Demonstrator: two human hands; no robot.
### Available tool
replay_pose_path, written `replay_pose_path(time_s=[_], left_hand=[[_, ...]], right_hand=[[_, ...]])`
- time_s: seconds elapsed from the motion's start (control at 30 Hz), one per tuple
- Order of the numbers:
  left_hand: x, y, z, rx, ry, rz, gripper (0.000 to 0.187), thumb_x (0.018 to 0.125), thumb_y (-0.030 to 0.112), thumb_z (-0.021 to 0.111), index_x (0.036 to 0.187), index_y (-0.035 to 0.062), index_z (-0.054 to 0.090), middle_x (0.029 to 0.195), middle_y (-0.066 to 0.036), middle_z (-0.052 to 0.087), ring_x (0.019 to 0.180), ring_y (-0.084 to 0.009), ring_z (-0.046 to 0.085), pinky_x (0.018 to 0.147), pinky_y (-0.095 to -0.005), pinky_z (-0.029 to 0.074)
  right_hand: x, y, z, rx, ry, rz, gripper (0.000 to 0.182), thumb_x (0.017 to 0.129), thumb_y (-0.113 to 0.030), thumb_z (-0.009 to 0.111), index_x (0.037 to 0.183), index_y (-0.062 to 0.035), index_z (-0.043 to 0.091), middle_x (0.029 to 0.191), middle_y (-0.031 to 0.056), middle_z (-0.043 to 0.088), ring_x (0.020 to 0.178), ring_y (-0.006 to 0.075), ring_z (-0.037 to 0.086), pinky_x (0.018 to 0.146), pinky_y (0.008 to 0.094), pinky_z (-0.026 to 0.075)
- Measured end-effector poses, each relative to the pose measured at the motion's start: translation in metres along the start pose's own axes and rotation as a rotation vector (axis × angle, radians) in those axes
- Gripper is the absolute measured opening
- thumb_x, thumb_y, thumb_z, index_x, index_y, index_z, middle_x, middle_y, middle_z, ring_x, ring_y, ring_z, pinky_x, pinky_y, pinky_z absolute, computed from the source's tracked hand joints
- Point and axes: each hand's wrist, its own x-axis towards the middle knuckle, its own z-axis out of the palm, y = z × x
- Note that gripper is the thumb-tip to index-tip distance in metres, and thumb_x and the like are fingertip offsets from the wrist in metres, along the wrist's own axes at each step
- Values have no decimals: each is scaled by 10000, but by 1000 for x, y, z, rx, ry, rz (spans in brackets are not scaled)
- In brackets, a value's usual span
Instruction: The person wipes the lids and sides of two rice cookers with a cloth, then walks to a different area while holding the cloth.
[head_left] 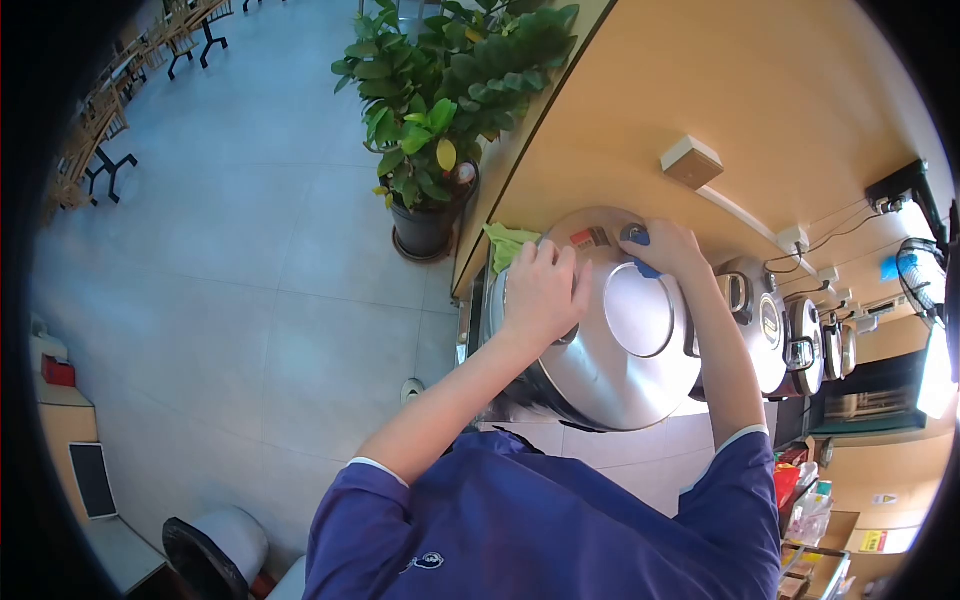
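Observation:
A large round steel pot lid [600,385] fills the middle of the view, with a shiny raised disc and a small red label on it. My left hand [543,295] rests on the lid's left side, fingers bent and slightly apart, with nothing visible in them. Part of a dark handle shows beside its thumb. At the lid's upper right, my right hand [665,248] is closed on a blue cloth [640,262], which touches the lid; some fingers are hidden. A yellow-green cloth [508,243] lies by the far left edge.
More steel cookers [755,320] stand in a row to the right along a wooden wall with sockets and cables. A potted plant [425,232] stands beyond the panel. Chairs are at the upper left, a bin [225,545] at the lower left, shelves at the lower right.

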Motion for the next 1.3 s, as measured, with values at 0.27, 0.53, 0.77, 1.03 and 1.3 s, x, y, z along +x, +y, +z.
replay_pose_path(time_s=[0.27, 0.53, 0.77, 1.03, 1.3], left_hand=[[1, 2, -3, -28, -8, 7, 267, 949, 288, 652, 855, 38, 660, 907, -131, 633, 910, -327, 587, 802, -452, 490], [1, 2, -5, -10, -7, 6, 270, 950, 290, 650, 854, 38, 659, 903, -124, 634, 906, -322, 587, 798, -449, 490], [0, 2, -3, -23, 16, 15, 272, 950, 289, 652, 845, 38, 659, 887, -125, 634, 894, -324, 591, 793, -451, 488], [2, 3, -3, -2, 18, 3, 273, 955, 282, 647, 846, 32, 657, 887, -135, 639, 892, -332, 593, 799, -459, 490], [2, 2, -1, -9, 22, 37, 239, 955, 246, 656, 836, 41, 629, 858, -129, 615, 858, -345, 578, 782, -462, 483]], right_hand=[[0, -14, 0, -230, -136, 73, 554, 892, -570, 679, 932, -31, 798, 955, 178, 765, 924, 353, 734, 836, 444, 580], [-1, -1, 6, -232, -10, -139, 558, 905, -552, 684, 1025, -15, 774, 1103, 198, 735, 1108, 331, 680, 952, 448, 535], [-1, -8, 12, -270, 1, -45, 563, 910, -576, 667, 941, -26, 781, 1000, 182, 753, 991, 333, 722, 857, 435, 573], [-7, -5, 11, 127, 303, 34, 637, 918, -592, 661, 1152, 1, 689, 1160, 211, 686, 1075, 366, 689, 889, 450, 564], [14, -82, 66, 305, 567, -146, 534, 926, -417, 705, 1231, 15, 634, 1184, 184, 638, 1133, 369, 611, 977, 447, 528]])
